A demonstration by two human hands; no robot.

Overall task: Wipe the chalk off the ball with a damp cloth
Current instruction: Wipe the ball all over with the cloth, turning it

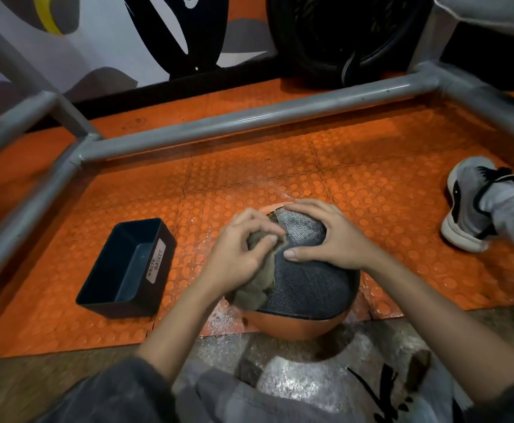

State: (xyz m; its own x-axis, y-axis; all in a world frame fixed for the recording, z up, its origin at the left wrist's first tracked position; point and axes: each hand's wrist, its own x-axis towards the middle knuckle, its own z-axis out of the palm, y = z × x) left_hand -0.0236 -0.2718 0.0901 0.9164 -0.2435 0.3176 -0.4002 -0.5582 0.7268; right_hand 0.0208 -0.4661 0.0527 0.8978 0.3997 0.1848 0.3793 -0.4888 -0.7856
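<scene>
A ball (303, 288) with dark grey textured panels and orange panels sits on the orange studded floor mat, just in front of me. My left hand (237, 254) pinches a crumpled olive-grey cloth (257, 290) against the ball's upper left side; the cloth hangs down the ball's left flank. My right hand (332, 236) rests on top of the ball with fingers spread and the thumb pressed on the grey panel. White chalk dust lies on the mat around the ball.
A black box (127, 268) labelled waste basket stands open on the mat to the left of the ball. A grey pipe frame (249, 117) runs around the mat. A grey shoe (469, 206) on someone's foot is at the right. A big black tyre (341, 35) leans at the back.
</scene>
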